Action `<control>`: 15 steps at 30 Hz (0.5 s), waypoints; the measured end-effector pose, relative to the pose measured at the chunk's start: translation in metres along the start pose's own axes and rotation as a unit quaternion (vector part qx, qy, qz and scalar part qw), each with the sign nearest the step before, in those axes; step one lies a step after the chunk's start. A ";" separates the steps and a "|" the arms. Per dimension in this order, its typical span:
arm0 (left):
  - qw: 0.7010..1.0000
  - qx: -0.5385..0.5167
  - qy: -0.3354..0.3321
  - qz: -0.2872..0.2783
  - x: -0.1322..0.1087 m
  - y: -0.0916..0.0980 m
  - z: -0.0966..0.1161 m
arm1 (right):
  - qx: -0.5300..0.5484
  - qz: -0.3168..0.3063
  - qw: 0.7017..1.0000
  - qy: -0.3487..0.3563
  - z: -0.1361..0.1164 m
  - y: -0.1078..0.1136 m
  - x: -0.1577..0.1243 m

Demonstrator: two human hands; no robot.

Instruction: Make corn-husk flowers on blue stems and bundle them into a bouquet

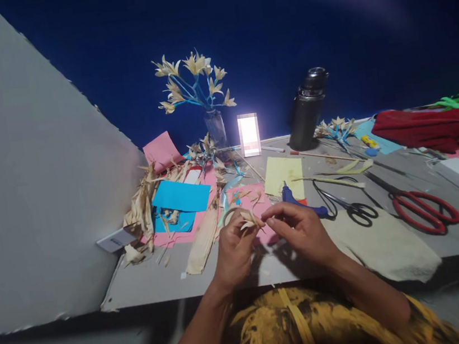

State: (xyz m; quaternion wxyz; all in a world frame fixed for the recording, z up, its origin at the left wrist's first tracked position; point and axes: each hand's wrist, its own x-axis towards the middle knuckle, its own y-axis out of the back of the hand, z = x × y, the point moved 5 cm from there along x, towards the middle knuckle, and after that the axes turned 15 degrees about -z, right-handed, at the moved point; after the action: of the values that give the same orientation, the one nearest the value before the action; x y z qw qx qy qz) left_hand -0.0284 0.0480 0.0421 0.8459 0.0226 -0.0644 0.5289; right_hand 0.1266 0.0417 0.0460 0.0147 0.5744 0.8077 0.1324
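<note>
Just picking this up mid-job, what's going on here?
A person is working at a cluttered table with both hands together near its front edge. The left hand holds a pale petal-like piece; the right hand has its fingertips right beside it, though whether they grip it is unclear. A blue glue gun lies just beyond the right hand, with black-handled scissors to its right. Farther back, pale flowers on blue stems stand in a vase.
</note>
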 end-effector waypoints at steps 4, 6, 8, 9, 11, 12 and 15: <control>0.999 -0.041 0.018 0.007 0.001 0.002 -0.004 | 0.050 -0.048 0.997 -0.028 0.008 -0.005 0.001; 0.997 -0.071 0.034 0.009 0.001 0.003 -0.005 | 0.108 -0.071 0.991 -0.041 0.014 -0.008 0.001; 0.994 -0.097 0.050 0.009 0.002 0.002 -0.006 | 0.164 -0.079 0.982 -0.057 0.019 -0.010 0.002; 0.992 -0.108 0.057 0.012 0.002 0.001 -0.007 | 0.189 -0.076 0.977 -0.066 0.021 -0.010 0.003; 0.989 -0.128 0.064 0.022 0.003 -0.001 -0.009 | 0.226 -0.066 0.969 -0.079 0.021 -0.011 0.005; 0.987 -0.143 0.065 0.030 0.003 -0.002 -0.010 | 0.239 -0.058 0.966 -0.083 0.021 -0.011 0.006; 0.970 -0.224 0.071 0.055 0.004 -0.006 -0.015 | 0.252 -0.025 0.965 -0.071 0.016 -0.013 0.008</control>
State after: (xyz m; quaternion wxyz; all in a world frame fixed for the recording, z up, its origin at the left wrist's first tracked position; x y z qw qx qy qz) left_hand -0.0198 0.0504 0.0284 0.8015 -0.2088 -0.1226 0.5468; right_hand 0.1142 0.0484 0.0289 -0.0698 0.5472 0.8258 -0.1172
